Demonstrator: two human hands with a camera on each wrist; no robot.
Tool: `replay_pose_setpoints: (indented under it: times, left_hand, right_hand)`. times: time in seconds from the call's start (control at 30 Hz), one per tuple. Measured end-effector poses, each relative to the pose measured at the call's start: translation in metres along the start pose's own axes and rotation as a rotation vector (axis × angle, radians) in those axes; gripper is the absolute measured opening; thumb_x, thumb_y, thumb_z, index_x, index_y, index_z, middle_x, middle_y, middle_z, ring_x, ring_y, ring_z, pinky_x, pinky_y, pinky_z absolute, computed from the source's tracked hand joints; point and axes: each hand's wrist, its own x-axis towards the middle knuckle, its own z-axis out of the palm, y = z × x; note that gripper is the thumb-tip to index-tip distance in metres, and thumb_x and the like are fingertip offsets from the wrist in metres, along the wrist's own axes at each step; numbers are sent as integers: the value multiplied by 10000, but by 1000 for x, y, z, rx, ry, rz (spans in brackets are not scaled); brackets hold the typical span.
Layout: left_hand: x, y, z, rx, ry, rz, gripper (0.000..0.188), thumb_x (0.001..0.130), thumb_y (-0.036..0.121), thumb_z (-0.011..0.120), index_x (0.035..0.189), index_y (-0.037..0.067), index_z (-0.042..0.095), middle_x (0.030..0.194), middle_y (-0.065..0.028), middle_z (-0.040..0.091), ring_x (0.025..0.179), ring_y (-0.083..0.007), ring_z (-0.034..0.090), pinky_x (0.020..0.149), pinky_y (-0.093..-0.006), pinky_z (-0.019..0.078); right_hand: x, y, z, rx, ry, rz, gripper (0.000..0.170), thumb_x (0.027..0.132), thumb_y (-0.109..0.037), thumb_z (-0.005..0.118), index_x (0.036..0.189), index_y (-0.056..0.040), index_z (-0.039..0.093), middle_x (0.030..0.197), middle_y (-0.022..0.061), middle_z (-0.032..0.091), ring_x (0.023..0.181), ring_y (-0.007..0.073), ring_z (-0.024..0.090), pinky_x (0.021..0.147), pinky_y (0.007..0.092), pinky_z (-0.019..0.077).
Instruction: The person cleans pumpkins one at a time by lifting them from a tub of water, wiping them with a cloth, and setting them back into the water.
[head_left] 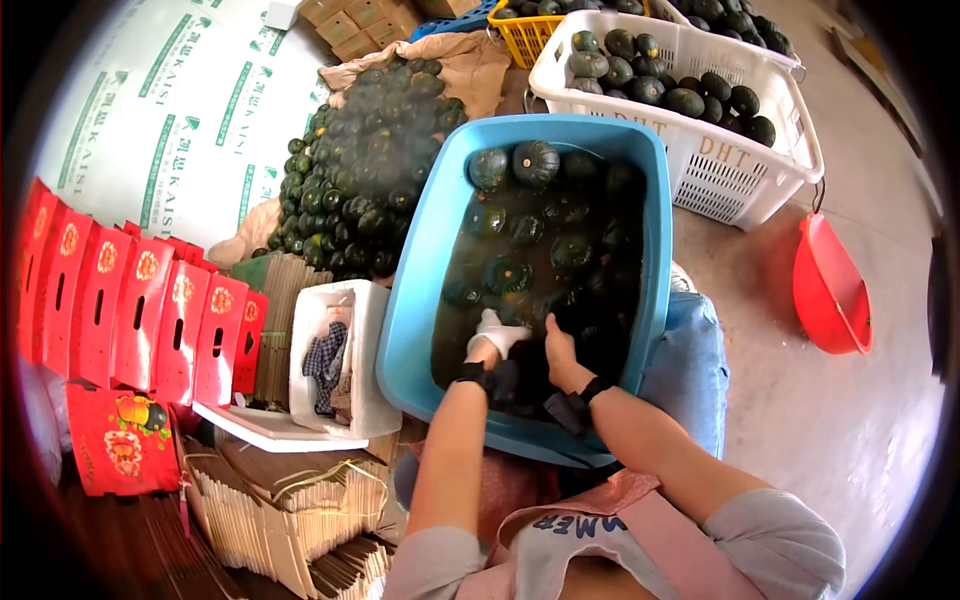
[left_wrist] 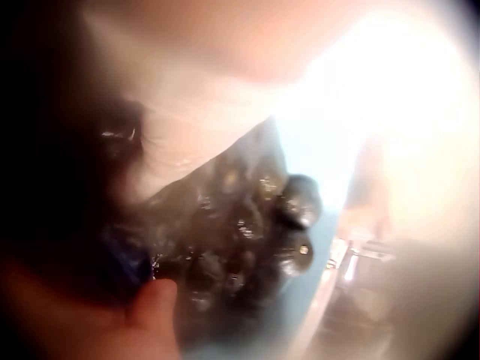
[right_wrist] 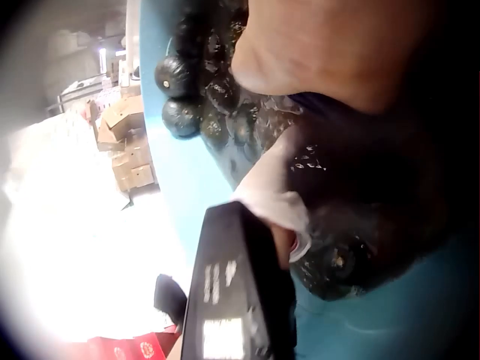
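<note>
A blue tub (head_left: pixel 410 300) holds murky water with dark green squashes, some afloat, such as this ribbed squash (head_left: pixel 536 163). My left hand (head_left: pixel 497 332), in a white glove or cloth, is low in the tub. Facing it is my bare right hand (head_left: pixel 562 352), thumb side up. Between them is a dark area where the fingers are hidden. The right wrist view shows the white-covered left hand (right_wrist: pixel 274 187) near a dark squash (right_wrist: pixel 337 262), with the right hand (right_wrist: pixel 322 52) above. In the left wrist view the glove (left_wrist: pixel 195 120) is blurred; whether either hand grips anything is unclear.
White crate (head_left: pixel 735 150) of squashes stands behind the tub at right; a squash pile (head_left: pixel 350 190) lies on brown cloth at back left. Left of the tub are a foam box (head_left: pixel 375 370), red cartons (head_left: pixel 130 300) and stacked cardboard (head_left: pixel 270 520). A red basin (head_left: pixel 830 290) is at right.
</note>
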Motion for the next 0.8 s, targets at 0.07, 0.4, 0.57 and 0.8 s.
replay_pose_setpoints:
  times: [0.07, 0.4, 0.57, 0.8]
  left_hand:
    - [-50, 13, -37, -252, -96, 37, 720, 759, 398, 731, 1286, 10, 431, 1103, -124, 640, 1016, -260, 620, 803, -385, 497]
    - [-80, -11, 0, -1756, 110, 424, 342, 915, 391, 596, 1033, 72, 632, 1006, -37, 633, 905, -175, 590, 813, -326, 497]
    - [-119, 0, -11, -1723, -331, 18, 715, 774, 746, 528, 1071, 105, 642, 1060, -86, 662, 948, -297, 616, 916, -457, 483]
    - [-39, -36, 35, -1321, -98, 682, 375, 1003, 386, 425, 1115, 72, 595, 1104, -60, 609, 1021, -158, 569, 900, -314, 470]
  right_hand:
    - [-24, -11, 3, 157, -259, -238, 738, 895, -582, 519, 1255, 62, 545, 1276, 184, 573, 1231, 298, 496, 1035, 380, 347]
    - [-86, 15, 9, -429, -338, -1315, 611, 941, -339, 531, 1321, 106, 353, 1307, 352, 404, 1274, 499, 367, 1082, 486, 310]
    - [-113, 17, -17, -812, -490, -1344, 390, 993, -337, 396, 1213, -46, 533, 1381, 159, 427, 1406, 436, 198, 1088, 631, 209]
    - [-78, -31, 6, -632, -370, -1160, 342, 983, -305, 414, 1132, -48, 584, 1097, 190, 625, 1179, 351, 539, 980, 434, 425]
